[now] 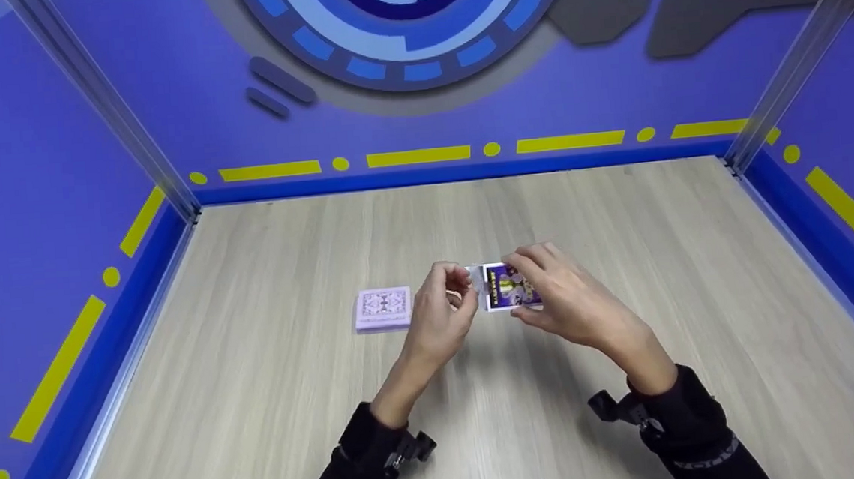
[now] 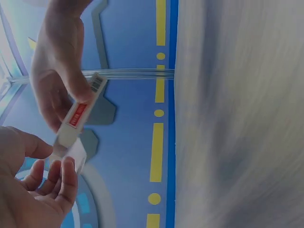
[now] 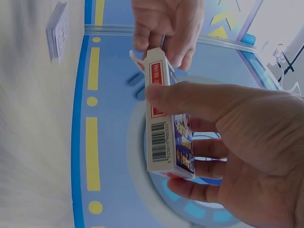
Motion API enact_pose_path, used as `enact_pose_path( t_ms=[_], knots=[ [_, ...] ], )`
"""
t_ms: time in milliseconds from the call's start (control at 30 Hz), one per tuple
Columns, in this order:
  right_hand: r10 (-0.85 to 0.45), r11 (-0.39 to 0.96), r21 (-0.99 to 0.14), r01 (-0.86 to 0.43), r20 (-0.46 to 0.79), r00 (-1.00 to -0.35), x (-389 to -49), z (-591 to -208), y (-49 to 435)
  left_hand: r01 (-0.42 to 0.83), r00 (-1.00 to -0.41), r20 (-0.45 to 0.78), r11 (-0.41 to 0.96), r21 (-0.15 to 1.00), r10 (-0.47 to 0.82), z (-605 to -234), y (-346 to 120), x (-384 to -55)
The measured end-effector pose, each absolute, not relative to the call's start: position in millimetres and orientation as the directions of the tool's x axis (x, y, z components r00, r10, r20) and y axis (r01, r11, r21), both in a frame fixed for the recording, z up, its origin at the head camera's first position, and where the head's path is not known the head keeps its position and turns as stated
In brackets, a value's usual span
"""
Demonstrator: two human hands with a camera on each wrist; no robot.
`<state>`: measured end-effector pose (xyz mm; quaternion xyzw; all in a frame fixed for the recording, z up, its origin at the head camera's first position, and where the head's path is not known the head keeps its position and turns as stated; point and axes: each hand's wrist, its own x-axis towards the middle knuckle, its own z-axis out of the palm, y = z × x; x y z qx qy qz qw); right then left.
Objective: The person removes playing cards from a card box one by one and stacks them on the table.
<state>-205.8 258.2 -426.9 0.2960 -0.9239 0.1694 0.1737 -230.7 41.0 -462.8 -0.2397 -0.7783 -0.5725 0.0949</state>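
My right hand [image 1: 578, 300] grips a small playing card box [image 3: 159, 114] by its edges, thumb on the narrow white side with the barcode and fingers on the opposite side. The box has a purple printed face and a red label. At its end, a white flap [image 3: 136, 61] stands out, open. My left hand [image 1: 441, 310] is at that open end, thumb and fingertips curled about the end and its flap [image 2: 78, 154]. Left of this hand, a squared deck of cards [image 1: 384, 308] with a lilac patterned back lies on the table.
The wood-grain table [image 1: 258, 401] is bounded by blue printed panels [image 1: 160, 78] at the back and both sides. Metal posts [image 1: 797, 56] stand at the back corners. Both wrists wear black bands with small cameras [image 1: 415, 447].
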Motion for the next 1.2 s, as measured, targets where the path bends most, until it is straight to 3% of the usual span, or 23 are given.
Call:
enact_pose_path(
  t_ms=[333, 667, 900, 1200],
  knots=[
    [-0.543, 0.73, -0.193, -0.655, 0.418, -0.728, -204, -429, 252, 0.341, -0.909, 0.276, 0.175, 0.924, 0.312, -470, 36, -239],
    [-0.498, 0.763, -0.229, -0.605, 0.388, -0.775, -206, -423, 263, 0.305, -0.915, 0.266, 0.087, 0.948, 0.304, -465, 28, -243],
    [-0.465, 0.773, -0.248, -0.584, 0.405, -0.787, -208, -422, 271, 0.482, -0.864, 0.395, 0.288, 0.827, 0.313, -459, 18, -244],
    [-0.451, 0.789, -0.251, -0.561, 0.385, -0.806, -206, -422, 272, 0.542, -0.835, 0.368, 0.499, 0.676, 0.409, -455, 13, -242]
  ],
)
